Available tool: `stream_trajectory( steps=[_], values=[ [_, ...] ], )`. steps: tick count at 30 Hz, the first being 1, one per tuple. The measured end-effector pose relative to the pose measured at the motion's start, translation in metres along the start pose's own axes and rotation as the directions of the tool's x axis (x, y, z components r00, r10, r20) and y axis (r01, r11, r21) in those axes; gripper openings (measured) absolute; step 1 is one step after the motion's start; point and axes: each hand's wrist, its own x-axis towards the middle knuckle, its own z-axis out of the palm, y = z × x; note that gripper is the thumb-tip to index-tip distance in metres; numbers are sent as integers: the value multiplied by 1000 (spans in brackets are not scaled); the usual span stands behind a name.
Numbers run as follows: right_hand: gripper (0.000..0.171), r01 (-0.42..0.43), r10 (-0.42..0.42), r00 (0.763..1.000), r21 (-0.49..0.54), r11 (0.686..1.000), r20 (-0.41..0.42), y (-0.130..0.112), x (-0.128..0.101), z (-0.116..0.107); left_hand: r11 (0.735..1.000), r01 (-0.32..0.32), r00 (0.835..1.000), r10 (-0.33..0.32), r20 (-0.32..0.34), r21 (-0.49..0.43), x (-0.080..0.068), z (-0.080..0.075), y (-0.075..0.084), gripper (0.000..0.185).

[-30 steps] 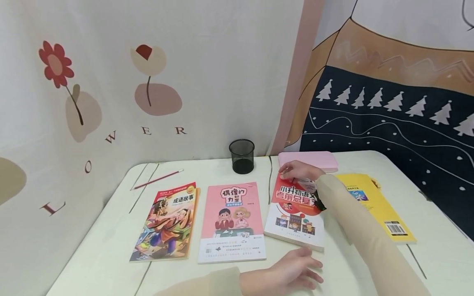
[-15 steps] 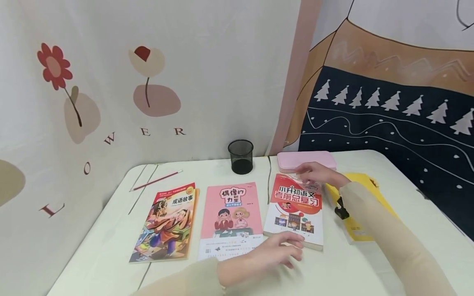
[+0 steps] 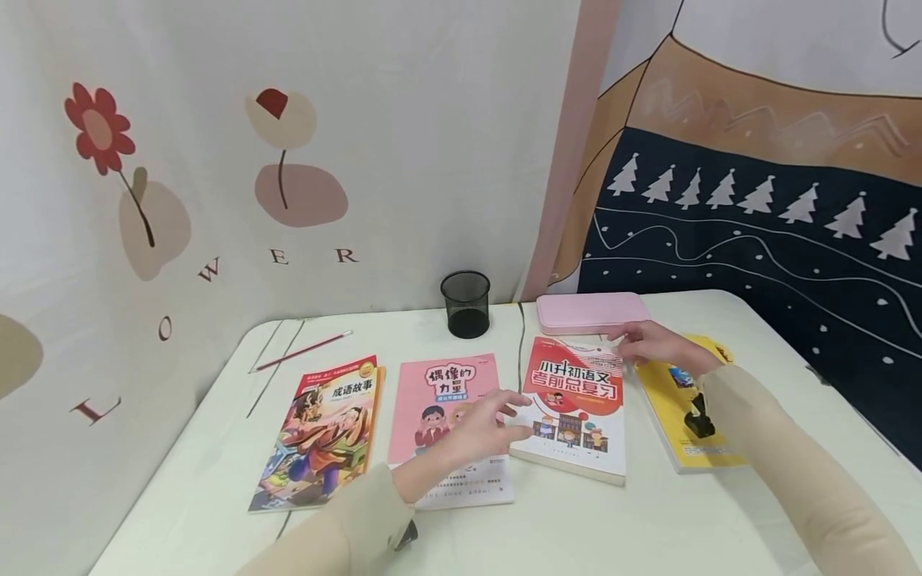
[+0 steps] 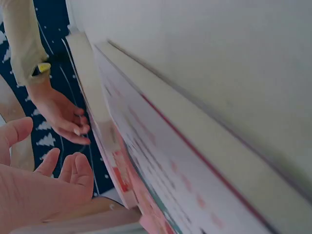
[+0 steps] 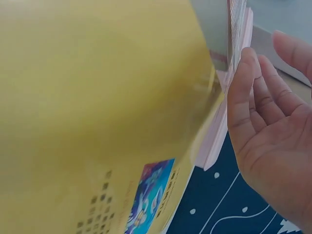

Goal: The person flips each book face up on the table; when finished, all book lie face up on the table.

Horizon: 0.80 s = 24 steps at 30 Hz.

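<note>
Flower-printed curtain (image 3: 403,160) behind the back edge, dark tree-printed cloth (image 3: 691,232) beyond the right; before them, a pale table (image 3: 569,520). From my remote post I read both hands as holding nothing.

Left hand (image 3: 479,432): fingers spread, thumb well apart from them, over the pink book (image 3: 446,392); whether a fingertip brushes a cover, I cannot tell. Right hand (image 3: 659,344): fingers loosely bent, gap to the thumb fairly wide, at the far right corner of the red-and-white book (image 3: 576,408); contact with its page edge unclear to me, even on the wrist view.

Outward: yellow book (image 3: 670,416) toward the table's right edge, partly hidden by the right sleeve (image 3: 799,472). Illustrated storybook (image 3: 327,436) toward the left edge. All four books lie flat and apart in a row; I judge this spacing leaves each one easy to grasp by its sides.

Farther: pink case (image 3: 593,312) on the back edge, just behind the red-and-white book. Black mesh cup (image 3: 465,304) upright near the back edge's middle. Red pencil (image 3: 304,350) slanting by the back left corner. Cup and case probably sit that far back so the books lie nearer the person.
</note>
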Motion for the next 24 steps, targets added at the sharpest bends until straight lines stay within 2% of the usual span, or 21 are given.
stream_trajectory(
  steps=[6, 12, 17, 24],
  values=[
    [46, -41, 41, 999, 4, 999, 1, 7, -1, -1, 994, 108, 994, -108, 12, 14, 6, -4, -12, 46],
    [50, -80, 78, 997, -78, 994, -26, 8, -1, 0, 988, 153, 987, -154, 38, 18, 7, -6, -20, 50],
    [52, -70, 68, 997, -118, 991, -26, 7, -1, 3, 985, 167, 984, -163, 73, -52, 7, -5, -20, 54],
    [51, -50, 48, 999, -103, 993, -21, 8, 2, 5, 990, 133, 988, -130, 84, -36, 5, -3, -24, 49]
  ],
)
